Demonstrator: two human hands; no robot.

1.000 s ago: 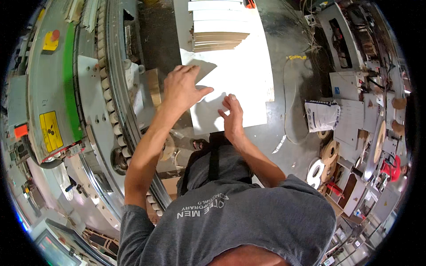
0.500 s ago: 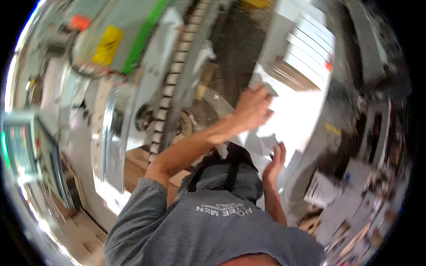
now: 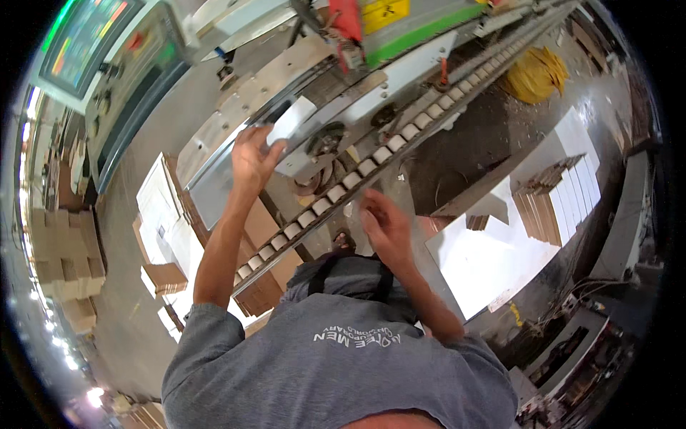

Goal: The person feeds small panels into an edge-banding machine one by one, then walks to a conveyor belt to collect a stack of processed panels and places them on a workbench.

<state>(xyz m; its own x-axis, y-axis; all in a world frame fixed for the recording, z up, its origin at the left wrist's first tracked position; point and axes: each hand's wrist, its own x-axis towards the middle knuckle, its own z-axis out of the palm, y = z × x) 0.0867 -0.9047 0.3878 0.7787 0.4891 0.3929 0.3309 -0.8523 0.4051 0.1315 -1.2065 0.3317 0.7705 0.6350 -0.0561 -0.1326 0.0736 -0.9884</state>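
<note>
White and flat, a small four-sided board piece [image 3: 294, 120] is at the fingertips of the left hand [image 3: 256, 154]. It is over the grey metal machine, near a long shiny metal rail [image 3: 213, 168]. The thumb and fingers are spread around its near end, but I cannot tell if they pinch it or only touch it.

The right hand [image 3: 386, 225] is loose, with its fingers bent and a bit blurry. I see nothing in it. It is beside a long row of small white rollers [image 3: 366, 167], well apart from the board piece.

To handle the piece well, I think it is best to take it by the edges, with the thumb on one side and the fingers on the other. It looks light and thin, so a soft grip should be enough, and keeping it flat should help stop the corners from bumping the rail. Fingertips should stay away from the rollers and the round dark wheel [image 3: 325, 139].

Off to the right, a big white sheet [image 3: 475, 264] carries a row of white boards with brown edges [image 3: 539, 207].
</note>
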